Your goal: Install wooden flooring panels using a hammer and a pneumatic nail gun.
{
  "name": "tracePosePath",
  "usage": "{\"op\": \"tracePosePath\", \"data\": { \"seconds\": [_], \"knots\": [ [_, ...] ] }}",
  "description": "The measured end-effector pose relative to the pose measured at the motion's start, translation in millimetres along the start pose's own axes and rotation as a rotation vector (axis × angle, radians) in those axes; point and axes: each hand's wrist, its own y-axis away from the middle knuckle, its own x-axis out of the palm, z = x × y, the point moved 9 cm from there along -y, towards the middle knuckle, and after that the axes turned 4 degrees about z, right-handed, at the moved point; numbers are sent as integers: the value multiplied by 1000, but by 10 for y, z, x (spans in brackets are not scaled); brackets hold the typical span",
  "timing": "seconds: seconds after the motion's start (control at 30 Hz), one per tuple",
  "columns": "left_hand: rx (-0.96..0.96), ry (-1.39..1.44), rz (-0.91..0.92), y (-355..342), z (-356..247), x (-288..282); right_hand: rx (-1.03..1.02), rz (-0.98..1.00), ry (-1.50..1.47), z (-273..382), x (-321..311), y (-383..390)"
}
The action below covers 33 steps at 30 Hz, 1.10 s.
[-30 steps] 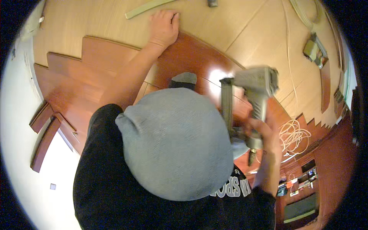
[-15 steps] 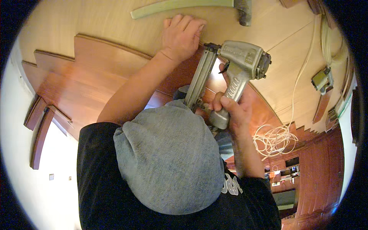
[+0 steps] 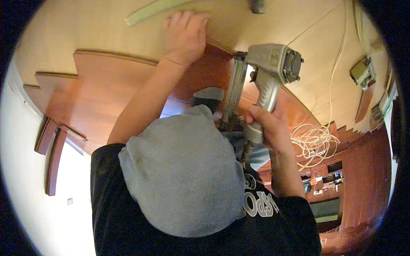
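My right hand [image 3: 269,123] is wrapped round the handle of a grey metal nail gun [image 3: 273,64]. The gun's nose points at the far edge of a red-brown floorboard [image 3: 218,59], where it borders the pale surface; whether it touches cannot be seen. My left hand [image 3: 185,38] reaches forward over that same edge, its fingers spread on the pale surface and slightly blurred. Beyond it lies a hammer with a pale green handle [image 3: 156,9] and a dark head [image 3: 258,6], cut off by the upper rim.
Laid red-brown boards [image 3: 111,81] step off to the left. Loose short boards [image 3: 54,162] lean near the white wall. At right are a coiled pale hose [image 3: 316,143], a second nail gun [image 3: 362,73] and a loose wood strip [image 3: 364,104]. Wooden shelving [image 3: 358,183] stands at lower right.
The nail gun and my right hand have shifted slightly right and stand more upright. My left hand appears further left and higher, as does the hammer, partly because the view has shifted.
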Motion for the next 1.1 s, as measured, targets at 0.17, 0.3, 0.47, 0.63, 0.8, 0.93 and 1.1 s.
{"op": "tracePosePath", "data": {
  "seconds": [0.17, 0.3, 0.47, 0.63, 0.8, 0.93, 1.1],
  "knots": [
    [51, -7, -6, 12, 13, -7, -113, 23, -82, -51, -137, 75],
    [78, -49, -15, -50, -10, -12, -47, -46, -88, -215, -527, 154],
    [109, -83, 122, -180, -244, 101, -85, 34, -118, -276, -711, 195],
    [159, -388, 759, 57, -1157, 913, 36, -111, -69, -522, -1392, 485],
    [399, 1, 492, 137, -1693, 959, 6, -64, -54, -547, -1706, 557],
    [450, -29, 404, 151, -1764, 1043, -34, -67, -123, -533, -1876, 626],
    [509, -79, 481, 265, -2043, 1208, -11, -196, -5, -725, -2538, 864]
  ]
}}
